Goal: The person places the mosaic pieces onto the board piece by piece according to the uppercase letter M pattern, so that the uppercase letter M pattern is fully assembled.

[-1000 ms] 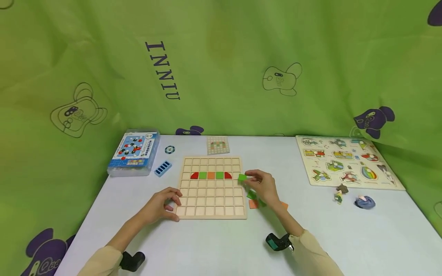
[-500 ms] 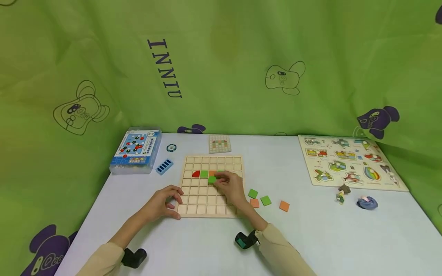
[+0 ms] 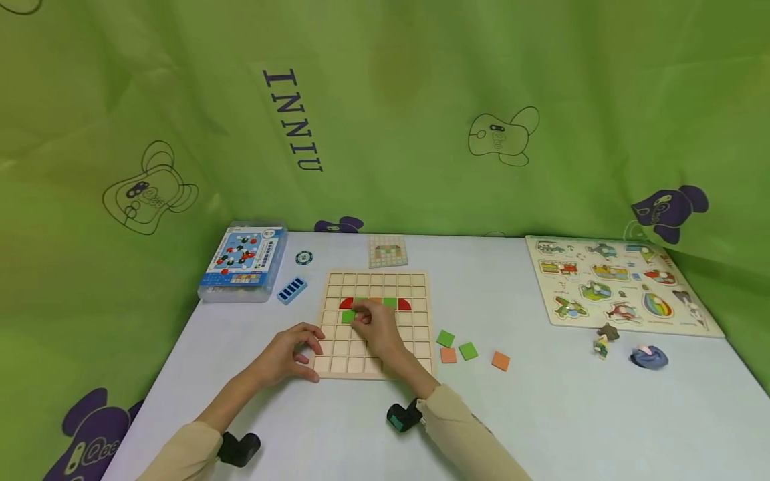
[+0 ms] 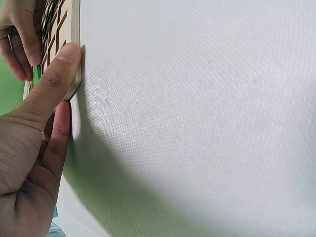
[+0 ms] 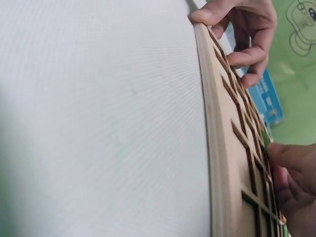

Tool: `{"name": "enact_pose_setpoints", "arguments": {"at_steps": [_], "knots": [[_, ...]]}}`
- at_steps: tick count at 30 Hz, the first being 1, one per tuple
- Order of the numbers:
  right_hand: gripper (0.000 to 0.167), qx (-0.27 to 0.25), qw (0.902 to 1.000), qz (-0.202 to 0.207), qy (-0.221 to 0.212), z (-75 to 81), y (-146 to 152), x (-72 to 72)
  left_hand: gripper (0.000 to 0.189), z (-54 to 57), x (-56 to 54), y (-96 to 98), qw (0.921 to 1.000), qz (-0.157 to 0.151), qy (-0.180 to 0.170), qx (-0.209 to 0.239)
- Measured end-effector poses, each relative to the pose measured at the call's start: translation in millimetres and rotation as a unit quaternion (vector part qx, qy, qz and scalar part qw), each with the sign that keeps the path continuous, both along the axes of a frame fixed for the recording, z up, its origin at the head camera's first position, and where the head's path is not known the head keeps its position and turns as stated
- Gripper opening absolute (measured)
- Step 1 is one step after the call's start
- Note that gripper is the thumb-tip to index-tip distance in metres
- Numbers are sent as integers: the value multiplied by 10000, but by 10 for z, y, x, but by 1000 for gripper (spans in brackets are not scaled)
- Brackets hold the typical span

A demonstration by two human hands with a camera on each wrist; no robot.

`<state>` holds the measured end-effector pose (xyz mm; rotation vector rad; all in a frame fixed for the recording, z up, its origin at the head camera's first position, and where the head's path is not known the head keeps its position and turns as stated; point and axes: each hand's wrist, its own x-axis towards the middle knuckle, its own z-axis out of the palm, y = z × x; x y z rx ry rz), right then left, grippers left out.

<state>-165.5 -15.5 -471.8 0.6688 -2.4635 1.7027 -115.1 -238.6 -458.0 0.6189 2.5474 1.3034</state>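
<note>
A wooden grid board (image 3: 339, 365) lies on the table. My left hand (image 3: 287, 354) holds its near left corner, the thumb on the front edge and fingers along the left side, as the left wrist view shows. Over the board, my right hand (image 3: 381, 331) pinches a green square tile (image 3: 347, 317) at the cell just below the left red quarter-round tile (image 3: 346, 304). That tile's row also has green and orange squares, partly behind my fingers, and a right red quarter-round tile (image 3: 405, 304). Whether the pinched tile sits in its cell, I cannot tell.
Right of the board lie loose green tiles (image 3: 468, 351) and orange tiles (image 3: 500, 361). Behind it is a small pattern card (image 3: 388, 251). A boxed set (image 3: 243, 264), a blue piece (image 3: 292, 290) and a round chip (image 3: 304, 258) are left; a picture puzzle (image 3: 619, 321) and small figures (image 3: 601, 342) are right.
My right hand has carried the green tile from beside the board's right edge leftward across it, to below the left red tile. My left hand has stayed at the corner.
</note>
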Motion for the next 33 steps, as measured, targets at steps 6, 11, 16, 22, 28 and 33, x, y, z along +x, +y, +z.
{"name": "enact_pose_setpoints", "arguments": {"at_steps": [6,11,16,22,28,33], "knots": [[27,-233,9994,32,-244,15,22,-13,37,-11,-33,42,10000,-55,51,22],[25,-338,9986,116,-384,74,232,29,37,-13,-51,76,10000,-62,-14,15],[24,-230,9983,172,-510,213,880,172,37,5,-37,75,10000,16,4,-97],[28,773,9961,-400,-162,325,1908,483,38,14,7,34,9999,92,-23,-142],[45,1820,9793,-850,-257,230,2381,742,38,16,24,13,9997,199,-113,-128],[33,1603,9798,-1155,-306,103,2377,783,37,23,20,2,9999,86,-92,27]]}}
